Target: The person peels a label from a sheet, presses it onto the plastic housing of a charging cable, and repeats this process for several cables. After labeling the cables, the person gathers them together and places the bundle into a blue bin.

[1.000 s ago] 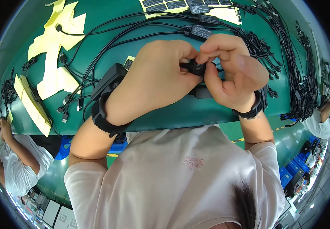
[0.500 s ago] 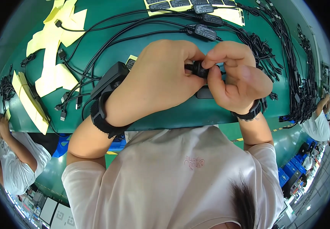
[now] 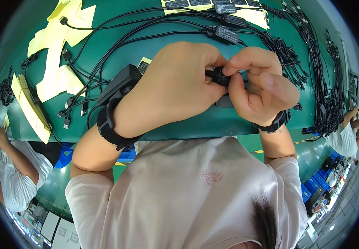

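Note:
Both my hands meet over the near middle of the table, pinching a black cable (image 3: 220, 76) between them. It shows as a short, thick, ridged dark piece; most of its length is hidden by my hands. My left hand (image 3: 179, 81) is closed on its left side, back of the hand upward. From the right, thumb and forefinger of my right hand (image 3: 264, 83) press on it, the other fingers curled. Under the hands lies a flat dark piece (image 3: 224, 101), partly covered. Close to my left wrist is a black box-like device (image 3: 119, 85).
Cables with labelled inline boxes (image 3: 227, 34) arch across the green table (image 3: 154, 133). Yellow paper strips (image 3: 55, 54) and a paper stack (image 3: 30, 110) lie left, a label sheet (image 3: 250, 18) at the back. Bundled cables (image 3: 324, 99) line the right side. Other people (image 3: 21, 174) work at both sides.
Both hands have shifted slightly right with the cable, still pinching it. The view has moved a little; the things on the table look unchanged.

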